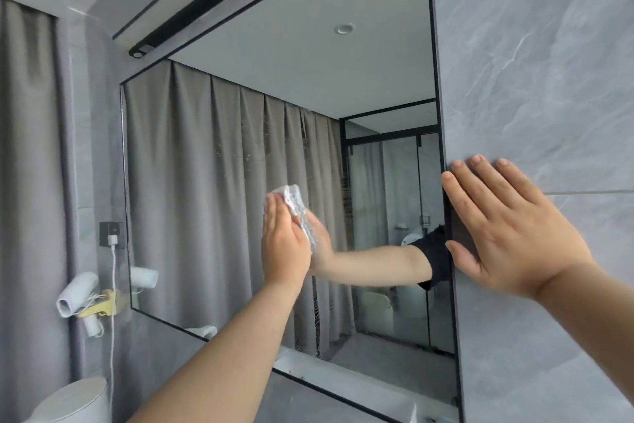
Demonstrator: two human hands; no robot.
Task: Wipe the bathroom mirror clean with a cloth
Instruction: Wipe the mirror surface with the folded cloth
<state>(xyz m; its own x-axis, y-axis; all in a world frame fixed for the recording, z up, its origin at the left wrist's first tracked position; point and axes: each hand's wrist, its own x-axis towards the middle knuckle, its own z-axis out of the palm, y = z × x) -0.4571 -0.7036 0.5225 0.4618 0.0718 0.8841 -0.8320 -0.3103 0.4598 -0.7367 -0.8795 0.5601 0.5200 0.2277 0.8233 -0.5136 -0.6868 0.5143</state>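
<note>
- The mirror [223, 165] was a large rectangle with a thin black frame, set into a wall of grey, marble-veined tiles [549, 79], and it filled the middle of the view.
- Its glass reflected a grey-brown pleated curtain, a pale ceiling with one recessed light, a black-framed glass shower screen, and the person's own arm in a short black sleeve.
- Faint pale streaks and specks showed on the glass above the cloth.
- The cloth [296, 206] was white with a bumpy, dotted texture, bunched into a small pad.
- It lay flat against the glass near the mirror's middle, sticking out past the fingertips and along the thumb side of the hand.
- The left hand [284, 244] was flat, its fingers straight and together, pressing the cloth onto the mirror.
- The right hand [507, 234] was spread flat on the tiled wall just beside the mirror's right edge, holding nothing, with its thumb along the frame.
- Left of the mirror, a white plug [112, 240] sat in a dark socket, and a white hair dryer [77, 294] hung below it beside a real grey curtain [31, 182].
</note>
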